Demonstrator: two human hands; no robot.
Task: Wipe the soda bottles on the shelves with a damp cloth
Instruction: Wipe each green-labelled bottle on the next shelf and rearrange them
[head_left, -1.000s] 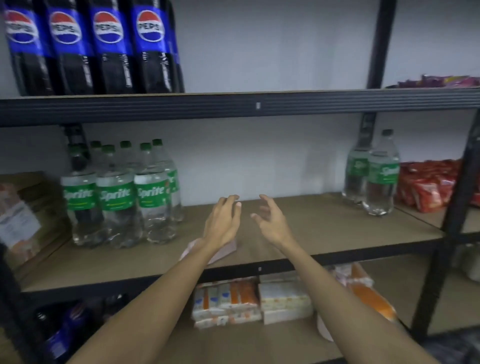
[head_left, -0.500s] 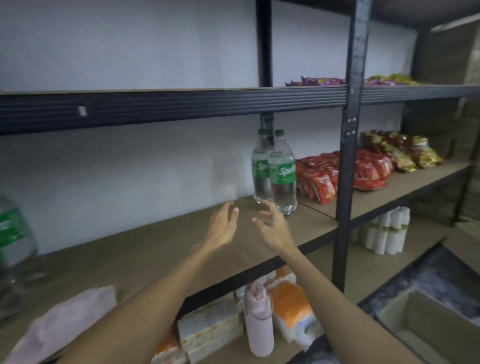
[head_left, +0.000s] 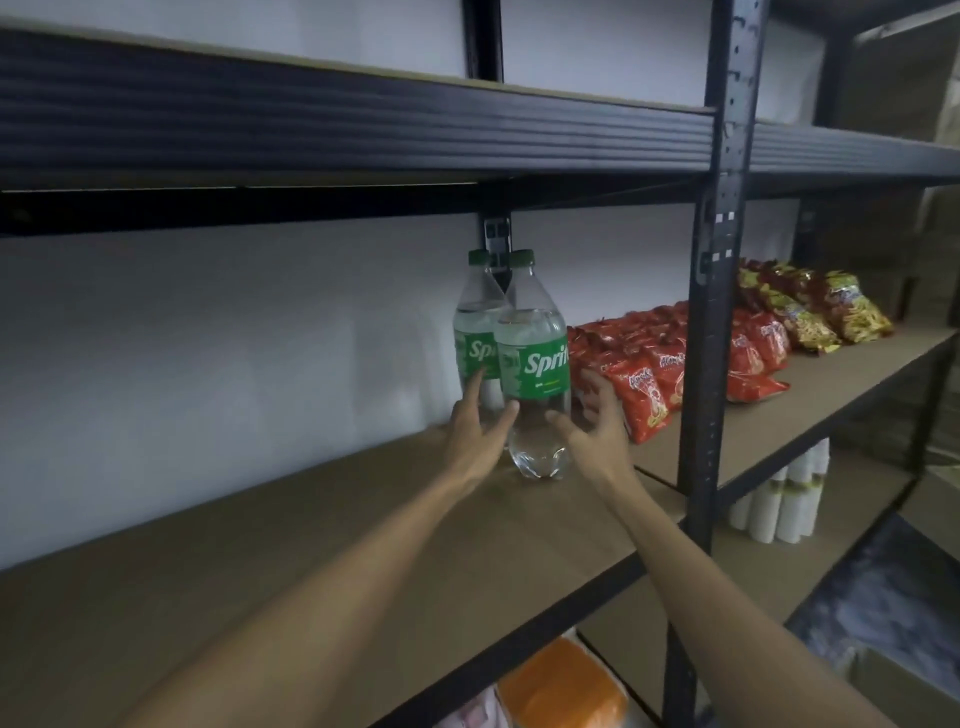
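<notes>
Wiping looks not yet begun here: no cloth shows in either hand. Left hand (head_left: 475, 431) and right hand (head_left: 592, 431), fingers spread, close around the front Sprite bottle (head_left: 532, 364) on the shelf (head_left: 311, 545), apparently touching it. A second bottle (head_left: 475, 332) stands behind; snack bags (head_left: 644, 379) crowd the right.

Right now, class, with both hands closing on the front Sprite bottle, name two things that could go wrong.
1. The front Sprite bottle stands right against the rear Sprite bottle; pulling it out with the left hand and right hand might tip the rear one.
2. No cloth shows in either hand, so wiping may get skipped.
</notes>
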